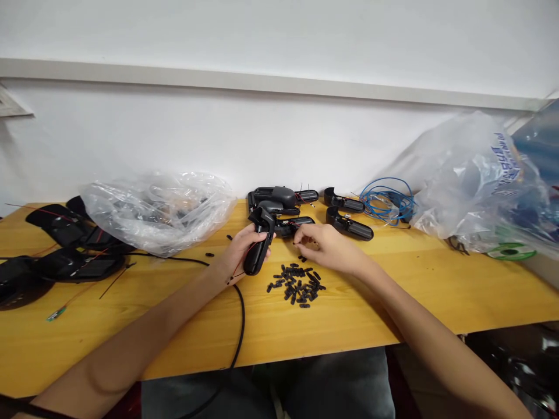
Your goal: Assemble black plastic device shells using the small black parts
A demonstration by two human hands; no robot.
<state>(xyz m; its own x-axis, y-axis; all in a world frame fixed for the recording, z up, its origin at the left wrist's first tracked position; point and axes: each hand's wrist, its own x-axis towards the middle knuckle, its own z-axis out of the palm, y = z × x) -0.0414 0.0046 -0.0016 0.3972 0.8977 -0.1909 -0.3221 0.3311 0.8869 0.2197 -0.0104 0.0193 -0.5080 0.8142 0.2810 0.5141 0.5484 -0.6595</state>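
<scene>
My left hand (244,251) is closed round a black plastic handle housing (258,250), tilted above the table, with a thin red wire hanging near its lower end. Just right of it, my right hand (318,245) has its fingers pinched together; a tiny dark bit shows at the fingertips, too small to name. Below both hands lies a loose pile of small black plastic pieces (299,285). Behind them, several more black housings (279,201) are heaped, some with wires sticking out. Two similar black housings (349,224) rest farther right.
On the left are a clear plastic bag (161,209) and black parts (78,233) with wires. A black cable (243,314) crosses the table and drops over its front edge. To the right are a coil of blue cable (386,201), a plastic bag (476,180) and a green-rimmed spool (510,251).
</scene>
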